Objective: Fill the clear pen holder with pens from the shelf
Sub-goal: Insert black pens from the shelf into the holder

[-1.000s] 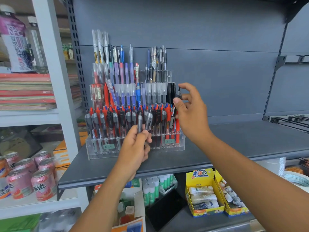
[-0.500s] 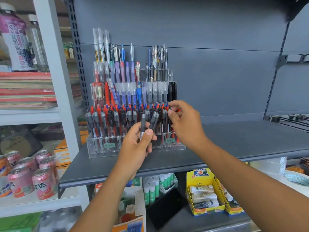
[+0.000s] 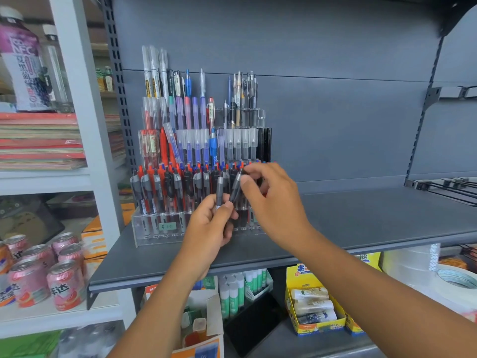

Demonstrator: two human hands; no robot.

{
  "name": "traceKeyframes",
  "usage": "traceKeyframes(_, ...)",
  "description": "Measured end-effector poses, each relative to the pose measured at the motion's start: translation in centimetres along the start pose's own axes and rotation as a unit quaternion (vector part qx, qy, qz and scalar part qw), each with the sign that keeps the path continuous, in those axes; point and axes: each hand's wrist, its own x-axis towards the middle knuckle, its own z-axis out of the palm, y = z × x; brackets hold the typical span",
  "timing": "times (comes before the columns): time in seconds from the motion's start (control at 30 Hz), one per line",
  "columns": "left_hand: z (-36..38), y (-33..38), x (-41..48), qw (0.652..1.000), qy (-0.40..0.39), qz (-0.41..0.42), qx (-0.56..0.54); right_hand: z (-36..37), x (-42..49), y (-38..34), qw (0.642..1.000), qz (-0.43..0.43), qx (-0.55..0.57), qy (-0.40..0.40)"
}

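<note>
A clear tiered pen holder stands on the grey shelf, packed with several rows of red, blue, black and grey pens. In front of its lower row my left hand grips two grey-black pens upright. My right hand reaches in from the right and pinches the top of the right one of these pens between thumb and fingers. The holder's lower right corner is hidden behind my hands.
A white rack at the left carries pink drink cans, stacked notebooks and a purple bottle. Below the grey shelf sit glue sticks, yellow boxes and tape rolls. Wire brackets jut out at right.
My right hand came down from the holder's upper right rows to the pens in my left hand and now pinches one. My left hand stayed nearly still.
</note>
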Motion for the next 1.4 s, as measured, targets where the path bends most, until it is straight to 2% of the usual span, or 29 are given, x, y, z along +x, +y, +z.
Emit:
traceKeyframes(0.2, -0.1, -0.4, 0.0, 0.999, -0.027, 0.033, 0.011, 0.6, -0.1, -0.4, 0.991, 0.079, 0.090, -0.060)
traceKeyframes(0.3, 0.0, -0.5, 0.0, 0.999, -0.031, 0.033, -0.015, 0.4, 0.5, -0.6, 0.983, 0.086, 0.159, -0.044)
traceKeyframes(0.43, -0.1, -0.4, 0.1, 1.000, -0.015, 0.024, -0.003, -0.2, 1.7, -0.6, 0.984, 0.065, 0.169, 0.000)
traceKeyframes(0.63, -0.2, -0.3, 0.2, 1.000, 0.002, 0.002, -0.017, -1.7, 3.3, -0.2, 0.983, 0.058, 0.164, 0.054)
traceKeyframes(0.77, -0.4, -0.6, 0.3, 1.000, 0.004, -0.004, -0.021, -2.6, 3.7, 0.2, 0.992, 0.030, 0.104, 0.072)
traceKeyframes(1.0, -0.4, -0.8, 0.2, 1.000, 0.005, 0.010, 0.000, -3.2, 3.6, 1.1, 0.999, 0.007, 0.018, 0.041)
traceKeyframes(1.4, -0.3, -0.5, 0.1, 1.000, 0.002, 0.010, 0.000, -2.3, 3.0, 2.5, 0.999, 0.033, 0.018, 0.020)
